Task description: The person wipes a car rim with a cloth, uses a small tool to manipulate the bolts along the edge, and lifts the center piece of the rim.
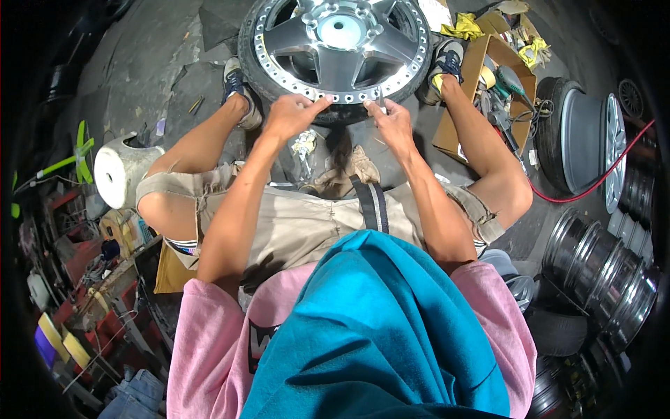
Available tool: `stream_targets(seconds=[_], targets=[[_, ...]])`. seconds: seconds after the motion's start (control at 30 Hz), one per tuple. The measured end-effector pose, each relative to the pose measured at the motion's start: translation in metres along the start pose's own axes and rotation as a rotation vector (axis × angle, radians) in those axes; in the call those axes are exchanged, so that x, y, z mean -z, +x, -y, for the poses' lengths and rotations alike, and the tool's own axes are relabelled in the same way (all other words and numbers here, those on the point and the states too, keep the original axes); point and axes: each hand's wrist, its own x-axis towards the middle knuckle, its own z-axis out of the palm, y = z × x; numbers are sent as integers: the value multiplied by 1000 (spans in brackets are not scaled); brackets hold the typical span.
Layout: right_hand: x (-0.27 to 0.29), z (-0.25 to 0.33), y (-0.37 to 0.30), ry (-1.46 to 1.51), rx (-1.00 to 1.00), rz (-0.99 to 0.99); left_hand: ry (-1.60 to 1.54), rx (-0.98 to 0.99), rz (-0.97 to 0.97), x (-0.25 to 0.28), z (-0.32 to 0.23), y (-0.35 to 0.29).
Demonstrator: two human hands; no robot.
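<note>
A silver multi-spoke wheel [338, 66] with a polished rim full of small holes lies flat in its black tire [249, 66] between my feet. My left hand [293, 117] is closed at the near edge of the rim, its fingertips at the holes. Whatever it may pinch there is too small to make out. Just to its right, my right hand [393, 127] pinches a slim metal piece [381, 99] that stands up against the rim. Its exact kind cannot be told. The two hands are a short way apart.
A cardboard box [513, 59] of tools, tape and cables stands right of my foot. Beyond it are a loose wheel [583, 143], a red hose [558, 200] and stacked rims [600, 272]. At left sit a white round container [118, 174] and a cluttered shelf [118, 272].
</note>
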Motion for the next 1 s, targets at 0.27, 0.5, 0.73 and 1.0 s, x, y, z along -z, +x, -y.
stream_targets(seconds=[0.27, 0.5, 0.73, 1.0], targets=[[-5, -6, 2, 341, -155, 8, 56, -356, -77, -33, 19, 3], [13, -5, 25, 390, -126, -68, -105, -181, 176, -25, 6, -19], [41, -6, 65, 426, -58, -221, 154, -313, 492, 12, 24, -39], [19, -12, 24, 398, -180, -163, -449, -195, 1365, 70, -75, -95]])
